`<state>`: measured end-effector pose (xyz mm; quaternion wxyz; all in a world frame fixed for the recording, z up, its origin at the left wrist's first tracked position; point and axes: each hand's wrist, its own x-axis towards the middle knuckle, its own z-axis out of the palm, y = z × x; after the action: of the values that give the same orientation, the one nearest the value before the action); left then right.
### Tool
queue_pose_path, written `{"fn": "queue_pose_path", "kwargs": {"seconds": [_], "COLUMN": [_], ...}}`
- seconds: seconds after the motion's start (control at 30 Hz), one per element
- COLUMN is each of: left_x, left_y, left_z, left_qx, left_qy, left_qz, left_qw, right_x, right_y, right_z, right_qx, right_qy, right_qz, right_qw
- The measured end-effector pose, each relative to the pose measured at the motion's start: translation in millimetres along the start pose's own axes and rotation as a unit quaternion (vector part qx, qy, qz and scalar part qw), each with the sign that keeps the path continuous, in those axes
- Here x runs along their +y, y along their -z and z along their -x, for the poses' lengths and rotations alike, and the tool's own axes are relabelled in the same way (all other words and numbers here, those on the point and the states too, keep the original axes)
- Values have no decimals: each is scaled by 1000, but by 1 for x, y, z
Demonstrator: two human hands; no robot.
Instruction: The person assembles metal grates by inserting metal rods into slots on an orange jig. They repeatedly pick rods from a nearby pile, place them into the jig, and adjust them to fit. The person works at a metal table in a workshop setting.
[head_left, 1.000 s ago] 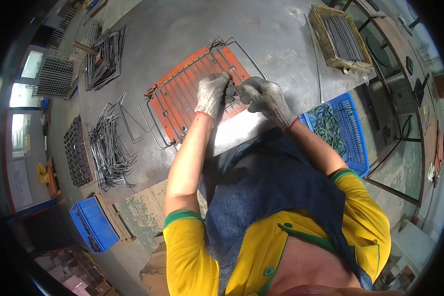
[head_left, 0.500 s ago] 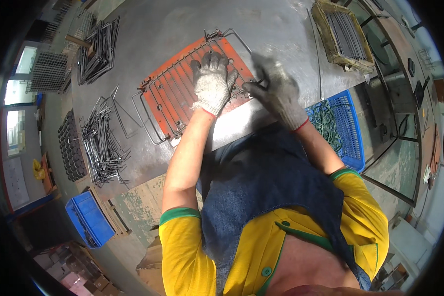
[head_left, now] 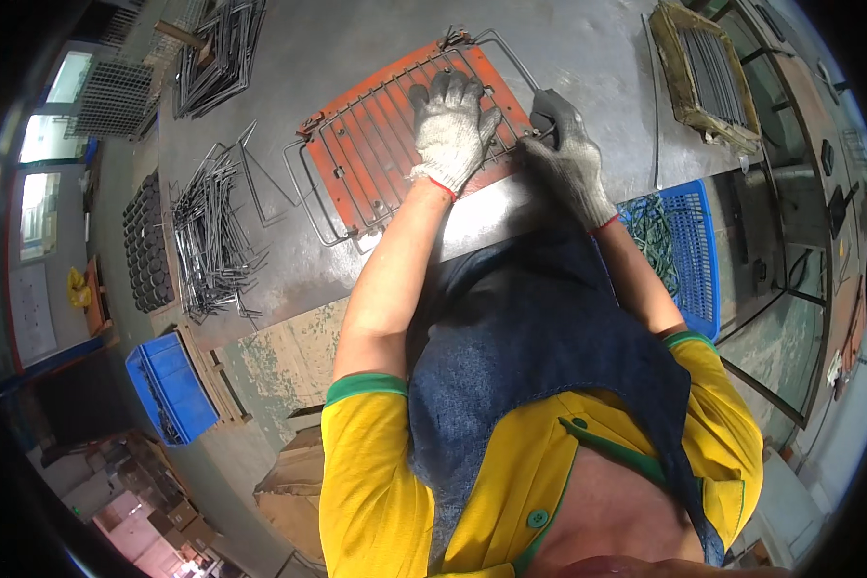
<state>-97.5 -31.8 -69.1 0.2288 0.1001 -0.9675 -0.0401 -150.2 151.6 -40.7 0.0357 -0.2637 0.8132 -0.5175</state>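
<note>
Left grip (head_left: 453, 125) is spread on the wire rack (head_left: 364, 154); right grip (head_left: 564, 143), I cannot tell.

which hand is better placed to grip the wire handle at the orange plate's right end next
Probably the right hand: it is close by the near end of the wire handle, while the left hand lies spread on the wire grid.

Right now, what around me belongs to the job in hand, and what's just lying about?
Apparently in use:
wire grid, under the left hand
orange plate beneath it
looped wire handle by the right hand

Lying about, though some may be supplies:
pile of bent wires
tray of rods
blue basket of green strands
blue bin
</note>
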Motion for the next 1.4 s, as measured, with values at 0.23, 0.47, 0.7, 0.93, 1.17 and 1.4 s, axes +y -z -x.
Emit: {"fn": "queue_pose_path", "kwargs": {"seconds": [0.23,0.47,0.7,0.93,1.17,1.4], "left_x": [1,-42,-225,-299,-326,-234], "left_y": [1,39,137,119,145,175], "left_z": [1,31,109,141,174,162], "left_qx": [-7,105,198,-162,-43,208], "left_qy": [3,129,495,466,587,496], "left_qz": [27,110,54,-190,76,760], "left_qw": [1000,980,844,849,805,366], "right_x": [61,45,48,57,50,52], "right_y": [-2,-7,-12,-19,-21,3], "right_z": [-8,-3,-1,-2,-3,-18], "right_qx": [-46,18,31,23,7,169], "right_qy": [44,-67,-22,-37,-53,-80], "right_qz": [26,-162,-91,-74,-159,-400], "right_qw": [998,984,995,996,986,897]}}
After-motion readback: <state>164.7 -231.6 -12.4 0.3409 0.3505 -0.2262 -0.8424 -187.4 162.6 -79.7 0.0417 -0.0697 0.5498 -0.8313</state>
